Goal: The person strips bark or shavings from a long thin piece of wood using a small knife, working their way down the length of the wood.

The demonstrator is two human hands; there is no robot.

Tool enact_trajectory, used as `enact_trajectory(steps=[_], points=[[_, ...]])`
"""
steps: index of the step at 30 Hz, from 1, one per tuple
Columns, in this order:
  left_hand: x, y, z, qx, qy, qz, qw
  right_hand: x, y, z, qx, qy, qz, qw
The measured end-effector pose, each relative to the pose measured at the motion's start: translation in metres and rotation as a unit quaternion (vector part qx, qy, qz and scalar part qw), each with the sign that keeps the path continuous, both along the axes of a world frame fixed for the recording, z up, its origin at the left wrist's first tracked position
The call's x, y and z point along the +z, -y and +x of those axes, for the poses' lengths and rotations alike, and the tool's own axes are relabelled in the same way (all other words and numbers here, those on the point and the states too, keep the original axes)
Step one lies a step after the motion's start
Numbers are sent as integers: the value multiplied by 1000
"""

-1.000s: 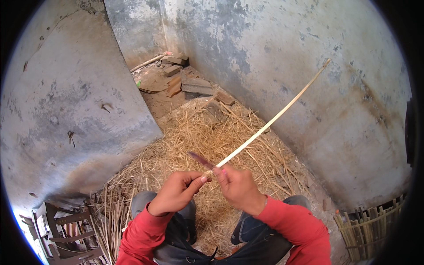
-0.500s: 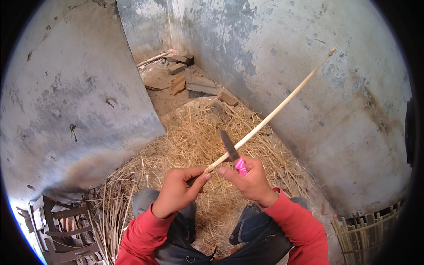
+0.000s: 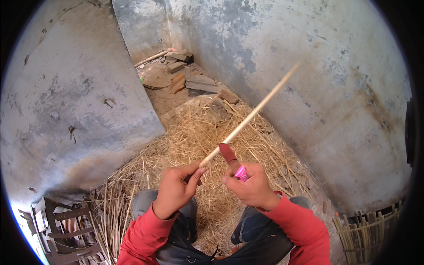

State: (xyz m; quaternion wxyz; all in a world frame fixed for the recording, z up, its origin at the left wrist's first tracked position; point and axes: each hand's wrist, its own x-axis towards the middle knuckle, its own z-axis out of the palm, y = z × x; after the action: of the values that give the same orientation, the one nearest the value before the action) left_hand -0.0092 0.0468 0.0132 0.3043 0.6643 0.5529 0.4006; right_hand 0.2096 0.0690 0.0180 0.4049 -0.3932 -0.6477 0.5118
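Note:
A long pale stick (image 3: pixel 251 116), which looks like bamboo, slants up to the right in front of me. My left hand (image 3: pixel 176 187) pinches its lower end between thumb and fingers. In my right hand (image 3: pixel 251 186) is a knife (image 3: pixel 227 152) with a pink handle, gripped in a closed fist. Its blade points up and left, and the tip end meets or overlaps the stick a little above my left hand. Motion blurs the stick's far end.
Straw-like shavings (image 3: pixel 190 132) cover the floor between my legs. Split strips (image 3: pixel 112 216) lie at the left beside a dark wooden frame (image 3: pixel 66 229). Bricks (image 3: pixel 179 59) are piled in the far corner. A slatted basket (image 3: pixel 364 234) stands at the lower right, by the wall (image 3: pixel 318 110).
The stick's far end has swung left and down. My right hand has shifted slightly, and the knife blade now lies mostly right of the stick instead of crossing over it.

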Motion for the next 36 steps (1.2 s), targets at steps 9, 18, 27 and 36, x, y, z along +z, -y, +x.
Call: enact_trajectory(steps=[9,18,27,36], points=[[11,2,-15,-5,42,-53,998,21,-31,45,-139,8,45,989],[6,3,-7,-60,-31,29,997,5,-65,87,-302,127,144,934],[2,9,3,-42,10,-11,999,2,-28,32,-224,188,185,938],[2,11,3,-46,-25,80,995,4,-65,77,-328,152,178,915]])
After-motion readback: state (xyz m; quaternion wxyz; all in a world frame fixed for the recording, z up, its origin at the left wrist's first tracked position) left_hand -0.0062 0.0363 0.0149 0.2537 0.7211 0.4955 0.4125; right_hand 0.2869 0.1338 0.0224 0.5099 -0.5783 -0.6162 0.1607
